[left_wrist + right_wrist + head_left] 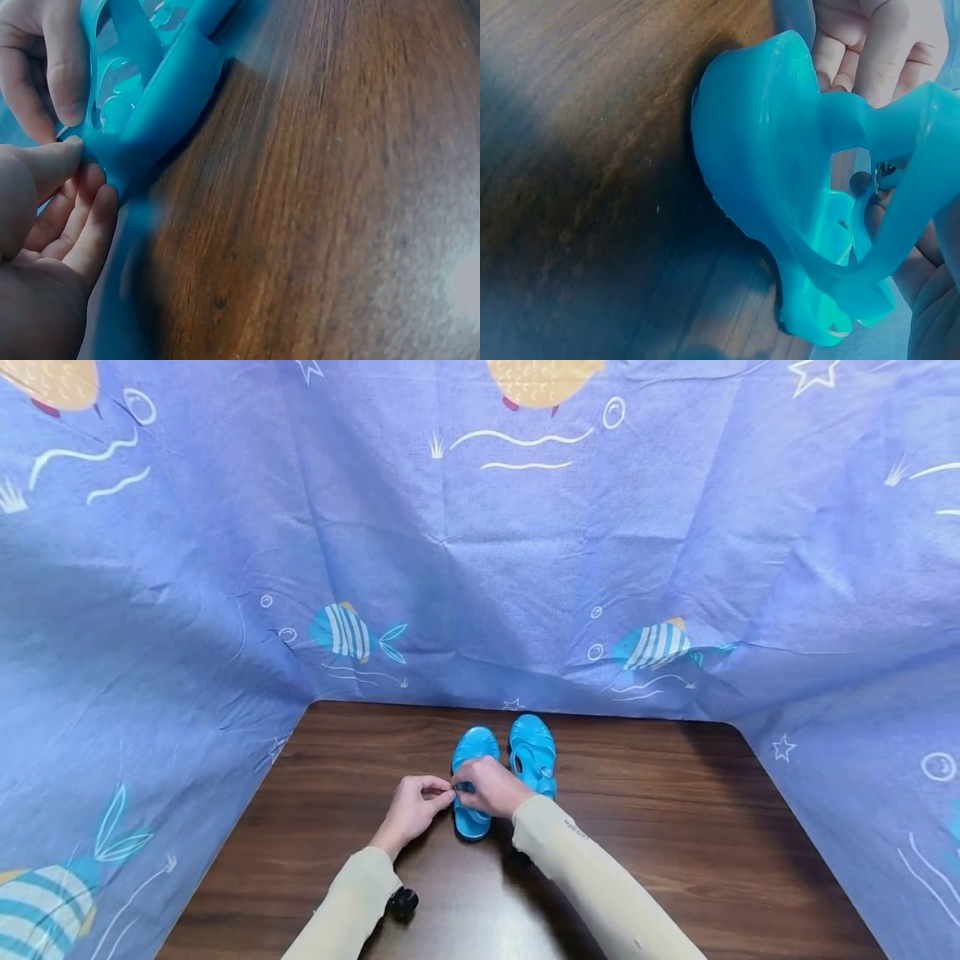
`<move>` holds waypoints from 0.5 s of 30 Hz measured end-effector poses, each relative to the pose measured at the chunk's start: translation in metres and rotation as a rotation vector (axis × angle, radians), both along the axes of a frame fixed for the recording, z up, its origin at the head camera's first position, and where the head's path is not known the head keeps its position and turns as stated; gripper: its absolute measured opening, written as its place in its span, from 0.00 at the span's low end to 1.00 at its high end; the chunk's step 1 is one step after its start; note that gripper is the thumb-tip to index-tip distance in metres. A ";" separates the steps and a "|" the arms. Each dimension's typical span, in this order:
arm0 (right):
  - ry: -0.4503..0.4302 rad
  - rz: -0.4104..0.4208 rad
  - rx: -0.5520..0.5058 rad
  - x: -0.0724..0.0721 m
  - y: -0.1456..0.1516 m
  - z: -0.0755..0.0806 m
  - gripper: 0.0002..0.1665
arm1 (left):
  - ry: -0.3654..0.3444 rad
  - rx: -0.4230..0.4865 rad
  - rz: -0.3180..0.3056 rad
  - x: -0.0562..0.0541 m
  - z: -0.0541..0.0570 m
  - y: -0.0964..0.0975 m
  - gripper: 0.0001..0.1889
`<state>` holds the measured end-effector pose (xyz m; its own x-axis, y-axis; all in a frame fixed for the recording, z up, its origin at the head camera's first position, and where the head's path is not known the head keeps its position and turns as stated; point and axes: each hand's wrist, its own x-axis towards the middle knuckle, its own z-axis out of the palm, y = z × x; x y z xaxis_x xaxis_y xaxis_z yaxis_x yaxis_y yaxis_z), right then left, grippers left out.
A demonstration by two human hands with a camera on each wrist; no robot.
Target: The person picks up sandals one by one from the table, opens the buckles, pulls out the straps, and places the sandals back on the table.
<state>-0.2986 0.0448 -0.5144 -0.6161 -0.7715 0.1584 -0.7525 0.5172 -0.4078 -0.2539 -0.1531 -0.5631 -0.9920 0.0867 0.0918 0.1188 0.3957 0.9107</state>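
Two light-blue sandals lie side by side on the table, toes toward the curtain. Both hands meet at the outer side of the left sandal (476, 744). My left hand (412, 807) pinches its ankle strap between thumb and fingers. From above, my right hand (492, 787) reaches over that sandal and pinches the strap close to the left fingertips. A small metal buckle (881, 178) shows by the right fingers in the right wrist view. The right sandal (531, 742) stands beside the right hand, untouched, its strap partly behind the wrist.
The dark wood table (637, 827) extends to both sides of the sandals. A blue curtain (510, 593) with printed fish hangs along its back and sides. A small black object (403, 903) sits at the left cuff.
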 end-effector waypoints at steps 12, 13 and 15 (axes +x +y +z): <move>-0.016 -0.013 -0.028 0.001 0.000 -0.003 0.10 | 0.019 0.006 0.019 0.002 -0.003 0.002 0.03; -0.019 -0.018 -0.027 0.001 0.000 -0.004 0.10 | 0.019 0.007 0.022 0.002 -0.002 0.002 0.03; -0.022 -0.028 -0.027 0.001 0.000 -0.005 0.11 | 0.023 0.003 0.027 0.001 -0.002 0.003 0.04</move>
<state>-0.2980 0.0452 -0.5190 -0.6407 -0.7499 0.1648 -0.7288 0.5265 -0.4379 -0.2525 -0.1505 -0.5646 -0.9916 0.0598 0.1147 0.1290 0.3959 0.9092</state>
